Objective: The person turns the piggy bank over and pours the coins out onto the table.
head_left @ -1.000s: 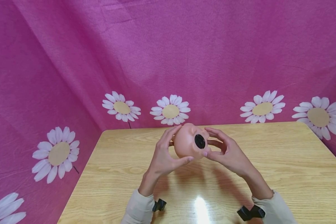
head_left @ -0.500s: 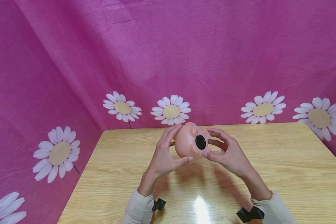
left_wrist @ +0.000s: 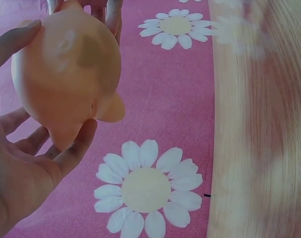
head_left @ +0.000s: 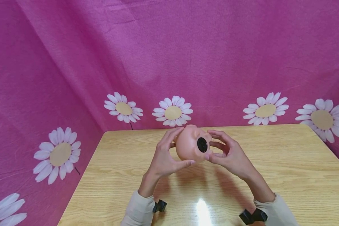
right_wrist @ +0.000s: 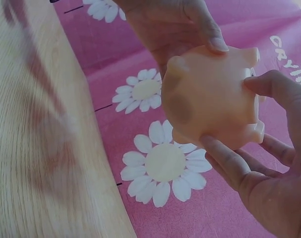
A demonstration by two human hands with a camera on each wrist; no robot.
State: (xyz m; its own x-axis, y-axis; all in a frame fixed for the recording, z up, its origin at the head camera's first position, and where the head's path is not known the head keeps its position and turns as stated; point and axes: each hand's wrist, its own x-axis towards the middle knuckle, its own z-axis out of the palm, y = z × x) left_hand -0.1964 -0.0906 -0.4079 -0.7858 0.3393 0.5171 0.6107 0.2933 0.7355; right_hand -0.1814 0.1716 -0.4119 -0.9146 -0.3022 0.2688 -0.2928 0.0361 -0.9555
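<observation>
1. The pink toy (head_left: 185, 146) was held up over the table (head_left: 115, 175), at 12 o'clock from the person; its black disc (head_left: 202, 145) sat at 3 o'clock on the toy.
2. Left hand (head_left: 162, 158): clamped on the toy's round body from 8 o'clock, thumb in front, fingers behind.
3. Right hand (head_left: 233, 157): gripped the disc end from between 3 and 4 o'clock, thumb and fingers pinching (right wrist view agreed).
4. Risk, judged: the body looked smooth, so an early release by either hand might have let it twist free and drop.
5. Risk, judged: a hard pinch beside the disc could have dislodged it, if loose; its fixing was unclear.
</observation>
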